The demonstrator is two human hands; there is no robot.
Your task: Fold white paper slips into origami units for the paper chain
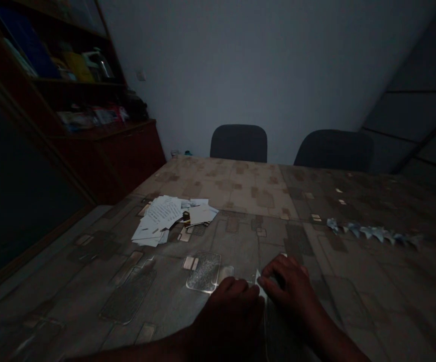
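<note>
Two bare hands, both mine, low over the patterned tablecloth (240, 241). Left hand (236, 306): forearm in from the lower left, back of the hand up, knuckles bunched, fingers curled inward. Right hand (289, 279): forearm angled up from the lower right, wrist bent toward the left, index finger and thumb leading.

Light dim; skin almost a silhouette. Left fingertips tucked out of sight under the knuckles; both forearms cut off by the lower edge of view. Most of the small white paper piece (260, 288) covered by my fingers; only a pointed corner and a narrow strip show, so its full shape I cannot tell.

Right grip: nearly closed, thumb and index finger pinching the paper's upper right side. Left grip: clenched on its left side, exact contact hidden. Paper lies between the hands, just above the tabletop or on it; cannot tell which.

Beyond, to the left: loose pile of written sheets (161, 218). Off to the right: row of pointed, folded-looking pale pieces (376, 234), blurred.
</note>
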